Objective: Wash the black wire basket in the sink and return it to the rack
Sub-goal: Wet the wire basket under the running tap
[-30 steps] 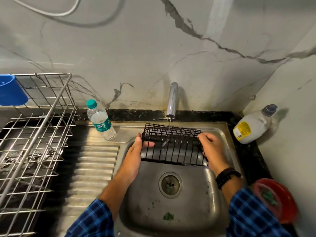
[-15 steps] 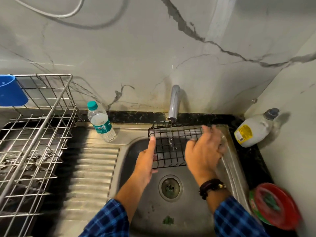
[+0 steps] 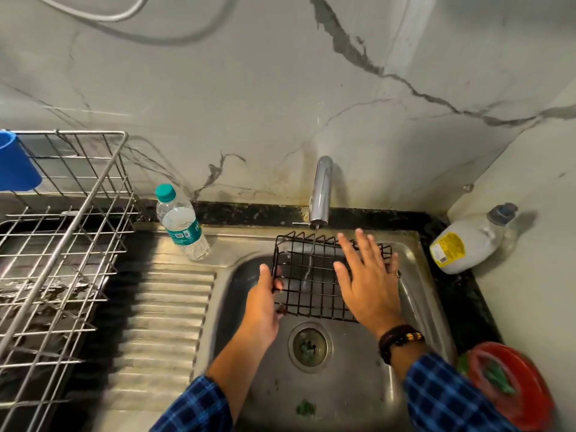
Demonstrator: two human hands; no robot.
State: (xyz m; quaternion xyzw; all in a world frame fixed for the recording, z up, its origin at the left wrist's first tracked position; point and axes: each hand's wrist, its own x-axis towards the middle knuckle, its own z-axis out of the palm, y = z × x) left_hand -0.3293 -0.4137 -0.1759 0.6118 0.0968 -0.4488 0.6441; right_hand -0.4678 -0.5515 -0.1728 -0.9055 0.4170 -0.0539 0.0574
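Black wire basket (image 3: pixel 311 282) sits tilted in the sink (image 3: pixel 417 294) under the running tap (image 3: pixel 321 190); left hand (image 3: pixel 265 304) grips its left edge, right hand (image 3: pixel 367 282) lies flat, fingers spread, on its right side.

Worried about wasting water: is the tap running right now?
On. A thin stream falls from the tap spout through the black wire basket, which the left hand grips in the sink.
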